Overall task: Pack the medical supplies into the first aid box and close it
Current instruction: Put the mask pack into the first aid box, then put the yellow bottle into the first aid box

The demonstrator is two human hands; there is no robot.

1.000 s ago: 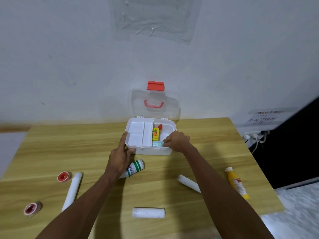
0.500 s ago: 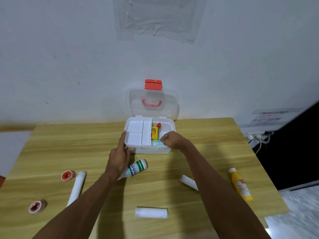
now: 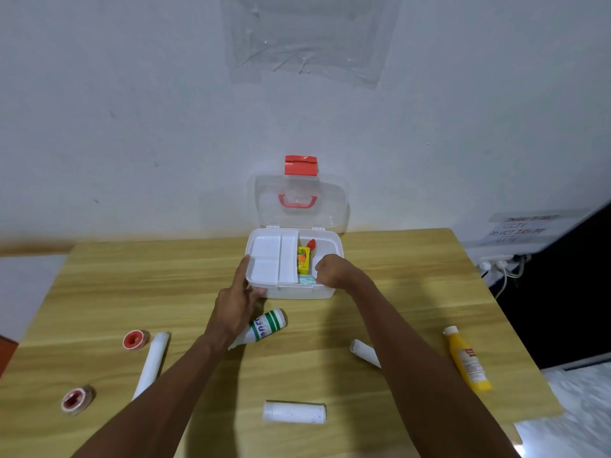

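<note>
**Hands settle at the open box**

The left hand (image 3: 236, 300) has slid along the white plastic first aid box (image 3: 299, 290), fingers spread against its corner. The right hand (image 3: 330, 271), curled, stays inside; its grip cannot be told. Packing continues: a green-striped white bottle (image 3: 267, 327) lies on the bench (image 3: 396, 292) beside the left hand.

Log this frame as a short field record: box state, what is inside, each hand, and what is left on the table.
box: white first aid box, clear lid open, leaning back towards the wall
inside: white tray over the left part; yellow packet and red-capped item in the right part
left hand: on the box's front left corner
right hand: fist over the right compartment; contents unclear
on table: green-striped bottle, yellow bottle, three white rolls, two red tape rolls
stage: packing unfinished
</note>
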